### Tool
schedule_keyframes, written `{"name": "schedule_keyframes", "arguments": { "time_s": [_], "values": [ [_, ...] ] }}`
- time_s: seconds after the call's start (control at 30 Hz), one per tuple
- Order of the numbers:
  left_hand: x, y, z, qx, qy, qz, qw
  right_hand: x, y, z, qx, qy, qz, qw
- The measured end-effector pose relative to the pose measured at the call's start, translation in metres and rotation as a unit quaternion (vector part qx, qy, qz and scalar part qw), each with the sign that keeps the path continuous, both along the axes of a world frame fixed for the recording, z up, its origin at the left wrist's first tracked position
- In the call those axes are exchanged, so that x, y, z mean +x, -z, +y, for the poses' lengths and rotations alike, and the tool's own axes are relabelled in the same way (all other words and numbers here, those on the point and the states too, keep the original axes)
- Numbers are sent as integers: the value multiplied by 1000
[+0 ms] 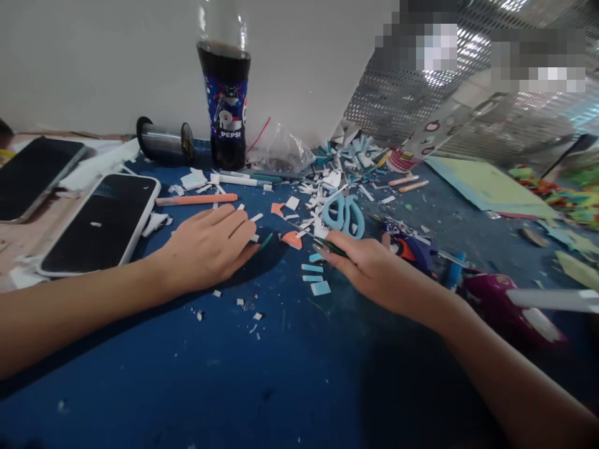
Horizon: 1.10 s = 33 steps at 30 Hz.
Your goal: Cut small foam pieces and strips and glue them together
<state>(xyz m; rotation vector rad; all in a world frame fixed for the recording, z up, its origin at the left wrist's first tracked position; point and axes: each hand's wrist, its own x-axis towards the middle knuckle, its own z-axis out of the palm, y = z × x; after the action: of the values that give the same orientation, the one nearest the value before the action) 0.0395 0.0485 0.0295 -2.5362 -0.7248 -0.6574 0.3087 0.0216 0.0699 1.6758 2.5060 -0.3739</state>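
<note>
My left hand (215,240) rests on the blue table, fingers curled together and pointing down. A green pointed tip (265,241) shows at its thumb; I cannot tell whether it is a nail or a held piece. In my right hand (360,259), thumb and fingers pinch a slim dark-green tool (331,246) with a thin metal tip, its kind unclear. That tip reaches over a rounded orange piece (292,239) between the hands. Farther back lies a second orange piece (277,209). Small light-blue strips (312,278) lie below the right fingertips. Light-blue-handled scissors (344,213) lie just beyond that hand.
Two phones (100,221) lie at left, near a wire spool (163,142). A Pepsi bottle (227,106) stands at the back beside heaped scraps (346,156). An orange pen-like stick (196,199) lies behind my left hand. A magenta glue gun (512,305) lies by my right forearm.
</note>
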Motion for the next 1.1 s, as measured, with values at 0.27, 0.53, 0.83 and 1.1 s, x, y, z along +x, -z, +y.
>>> {"name": "schedule_keyframes", "arguments": {
  "time_s": [0.27, 0.53, 0.83, 1.1],
  "values": [
    [1, 5, -1, -50, -3, 14, 999, -5, 12, 2, 38, -57, -15, 998],
    [3, 4, -2, -59, 5, 28, 998, 9, 15, 6, 61, -72, 48, 994],
    [3, 3, -4, -47, -1, 62, 997, 8, 14, 9, 13, -59, 55, 997],
    [2, 2, -8, -53, 2, 26, 998, 10, 8, 15, 38, -41, 99, 994]
  ]
}}
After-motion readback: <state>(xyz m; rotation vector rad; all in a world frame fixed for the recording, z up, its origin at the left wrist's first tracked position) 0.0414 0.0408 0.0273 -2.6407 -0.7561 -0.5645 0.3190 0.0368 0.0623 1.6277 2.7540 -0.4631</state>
